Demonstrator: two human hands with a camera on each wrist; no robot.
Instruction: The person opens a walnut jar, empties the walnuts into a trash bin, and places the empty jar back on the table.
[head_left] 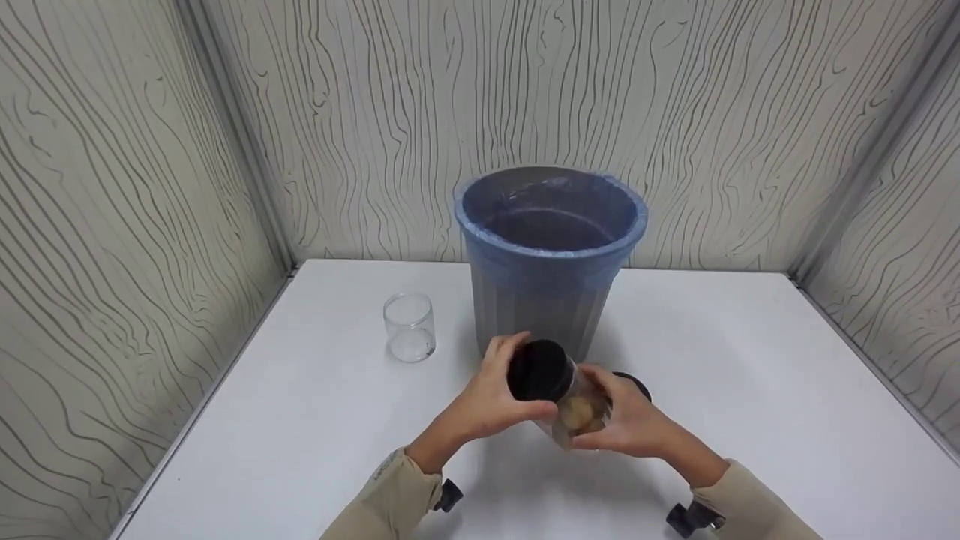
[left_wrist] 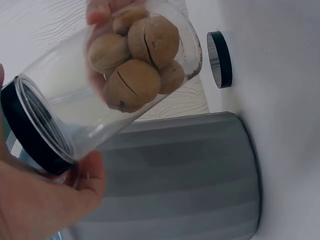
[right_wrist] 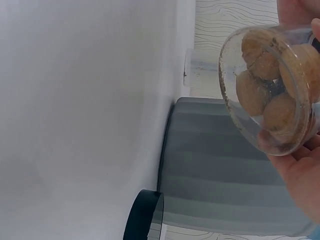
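Jar is up off the desk, held in both hands in front of the bin. Left hand: fingers curled round the black lid on the jar's top end, thumb on the near side. Right hand: fingers grasping the clear body lower down. Jar sits tilted, lid end higher and toward the left hand. Nuts are bunched at the base, at least five, brown, a couple with visible splits. Second lid, also black, lies on the desk near the bin's base, hollow side up, partly behind the right hand in the head view. Bin is grey and ribbed, stands upright, blue liner folded over its rim. Clear glass stands upright left of the bin, apart from it.
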